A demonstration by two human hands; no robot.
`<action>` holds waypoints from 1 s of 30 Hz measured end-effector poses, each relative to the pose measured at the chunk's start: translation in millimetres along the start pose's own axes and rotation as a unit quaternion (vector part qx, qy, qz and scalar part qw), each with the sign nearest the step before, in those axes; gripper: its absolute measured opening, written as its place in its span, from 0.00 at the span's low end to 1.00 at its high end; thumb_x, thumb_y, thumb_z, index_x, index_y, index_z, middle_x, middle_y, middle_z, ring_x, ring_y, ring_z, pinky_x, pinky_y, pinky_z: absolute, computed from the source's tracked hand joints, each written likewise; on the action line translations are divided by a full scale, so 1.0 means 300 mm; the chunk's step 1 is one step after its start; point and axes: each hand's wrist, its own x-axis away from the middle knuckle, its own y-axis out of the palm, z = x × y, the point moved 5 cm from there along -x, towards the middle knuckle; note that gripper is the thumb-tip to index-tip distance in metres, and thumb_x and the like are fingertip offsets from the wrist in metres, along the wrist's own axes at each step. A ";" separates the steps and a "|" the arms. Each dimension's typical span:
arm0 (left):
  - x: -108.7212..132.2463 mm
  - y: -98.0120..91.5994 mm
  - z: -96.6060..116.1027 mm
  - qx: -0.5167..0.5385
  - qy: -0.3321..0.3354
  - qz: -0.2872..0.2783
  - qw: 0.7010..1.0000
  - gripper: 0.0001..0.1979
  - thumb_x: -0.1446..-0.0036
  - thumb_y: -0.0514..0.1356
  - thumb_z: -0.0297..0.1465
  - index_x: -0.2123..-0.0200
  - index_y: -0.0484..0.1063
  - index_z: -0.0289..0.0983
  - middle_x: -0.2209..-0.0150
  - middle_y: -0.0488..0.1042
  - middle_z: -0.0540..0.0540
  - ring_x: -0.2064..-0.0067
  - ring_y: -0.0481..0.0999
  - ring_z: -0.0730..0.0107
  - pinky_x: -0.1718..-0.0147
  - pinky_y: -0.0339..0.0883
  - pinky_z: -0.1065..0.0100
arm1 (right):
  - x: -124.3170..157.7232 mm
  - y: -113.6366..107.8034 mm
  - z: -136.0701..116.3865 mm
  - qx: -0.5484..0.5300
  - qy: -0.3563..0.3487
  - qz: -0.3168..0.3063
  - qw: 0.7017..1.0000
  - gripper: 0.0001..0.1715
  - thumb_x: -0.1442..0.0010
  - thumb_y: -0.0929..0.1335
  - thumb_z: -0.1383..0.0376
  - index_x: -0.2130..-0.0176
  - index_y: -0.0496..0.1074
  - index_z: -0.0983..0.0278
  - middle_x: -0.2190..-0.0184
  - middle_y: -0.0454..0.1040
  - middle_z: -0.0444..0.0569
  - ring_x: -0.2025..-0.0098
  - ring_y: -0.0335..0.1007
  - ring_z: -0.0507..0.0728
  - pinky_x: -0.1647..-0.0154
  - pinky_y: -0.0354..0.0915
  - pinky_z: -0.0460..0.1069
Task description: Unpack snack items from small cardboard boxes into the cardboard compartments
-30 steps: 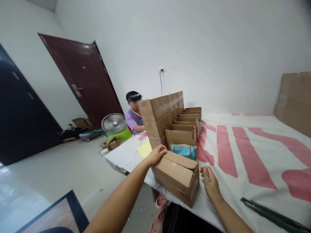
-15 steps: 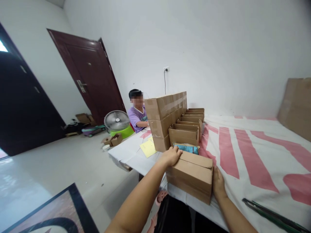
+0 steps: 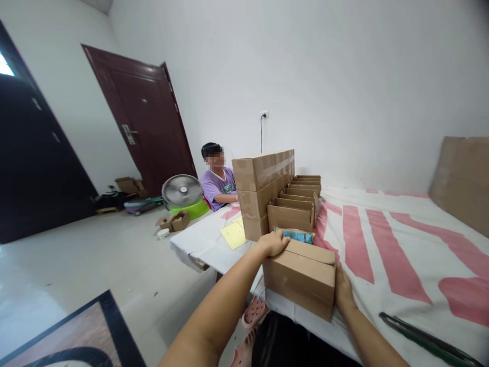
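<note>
A closed brown cardboard box (image 3: pixel 301 275) lies at the near edge of the white and pink cloth (image 3: pixel 382 239). My left hand (image 3: pixel 274 243) rests curled over the box's far left top corner. My right hand (image 3: pixel 343 289) presses flat against the box's right end. Just behind the box lies a blue packet (image 3: pixel 300 235). Beyond it stands a row of several open cardboard boxes (image 3: pixel 292 214), with a taller stack of closed taped boxes (image 3: pixel 260 188) along their left side.
A person in a purple shirt (image 3: pixel 219 183) sits beyond the stack, beside a floor fan (image 3: pixel 181 190). A yellow paper (image 3: pixel 234 235) lies on the cloth. A dark green long tool (image 3: pixel 428 339) lies at the near right. Flat cardboard (image 3: pixel 462 178) leans on the wall.
My right hand has moved from beside the box onto its right end. The box has turned and shifted right a little, with my left hand staying on its corner.
</note>
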 end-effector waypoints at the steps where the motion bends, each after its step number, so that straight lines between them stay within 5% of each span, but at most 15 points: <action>1: -0.005 -0.004 -0.006 0.015 0.005 0.001 1.000 0.19 0.51 0.57 0.50 0.69 0.68 0.39 0.61 0.77 0.38 0.51 0.72 0.47 0.52 0.59 0.57 | 0.001 -0.002 -0.006 -0.013 0.047 -0.012 0.999 0.43 0.46 0.56 0.36 0.57 0.74 0.67 0.59 0.78 0.56 0.54 0.72 0.64 0.55 0.67 0.56; 4: -0.012 -0.007 -0.026 0.061 0.012 0.005 0.998 0.18 0.53 0.58 0.50 0.74 0.66 0.40 0.65 0.77 0.41 0.55 0.74 0.49 0.55 0.60 0.58 | 0.008 -0.052 -0.033 -0.004 0.137 -0.045 0.989 0.39 0.52 0.60 0.37 0.61 0.74 0.65 0.62 0.79 0.55 0.58 0.74 0.64 0.60 0.68 0.56; 8: -0.016 0.010 -0.048 0.138 0.006 0.010 0.990 0.17 0.55 0.61 0.48 0.75 0.66 0.40 0.68 0.76 0.43 0.57 0.73 0.52 0.57 0.61 0.61 | 0.003 -0.259 -0.054 0.158 0.039 -0.061 0.985 0.30 0.57 0.67 0.44 0.64 0.75 0.63 0.60 0.78 0.54 0.55 0.73 0.65 0.53 0.66 0.58; 12: 0.000 0.040 -0.067 0.256 -0.001 -0.016 0.967 0.18 0.50 0.57 0.48 0.70 0.68 0.37 0.69 0.73 0.47 0.62 0.72 0.61 0.60 0.63 0.64 | 0.021 -0.530 0.014 0.420 -0.045 -0.029 0.906 0.31 0.58 0.66 0.45 0.61 0.76 0.61 0.54 0.76 0.56 0.50 0.69 0.70 0.51 0.63 0.63; 15: 0.029 0.058 -0.082 0.354 -0.009 -0.055 0.934 0.22 0.49 0.55 0.49 0.60 0.68 0.38 0.71 0.70 0.50 0.69 0.71 0.68 0.67 0.64 0.67 | 0.060 -0.653 0.062 0.516 -0.052 -0.011 0.855 0.28 0.54 0.63 0.44 0.62 0.77 0.57 0.54 0.76 0.54 0.50 0.68 0.72 0.52 0.63 0.65; 24: 0.064 0.094 -0.119 0.527 -0.002 -0.077 0.847 0.27 0.55 0.60 0.51 0.56 0.66 0.40 0.65 0.68 0.50 0.70 0.70 0.72 0.69 0.64 0.71 | 0.142 -0.595 0.013 0.490 -0.133 -0.147 0.849 0.26 0.48 0.63 0.45 0.58 0.77 0.56 0.58 0.76 0.54 0.55 0.71 0.65 0.53 0.67 0.59; 27: 0.063 0.110 -0.136 0.553 0.013 -0.054 0.831 0.28 0.56 0.61 0.50 0.55 0.66 0.41 0.62 0.68 0.50 0.66 0.71 0.70 0.65 0.64 0.70 | 0.086 -0.573 -0.059 0.472 -0.155 -0.125 0.859 0.27 0.45 0.61 0.46 0.59 0.76 0.59 0.60 0.76 0.55 0.57 0.71 0.64 0.53 0.67 0.59; 30: 0.061 0.124 -0.150 0.569 0.021 -0.034 0.821 0.28 0.56 0.62 0.50 0.56 0.66 0.40 0.61 0.69 0.49 0.64 0.71 0.69 0.64 0.64 0.70 | 0.027 -0.491 -0.238 0.450 -0.233 -0.045 0.861 0.28 0.41 0.58 0.47 0.56 0.74 0.61 0.60 0.76 0.55 0.56 0.70 0.64 0.53 0.66 0.59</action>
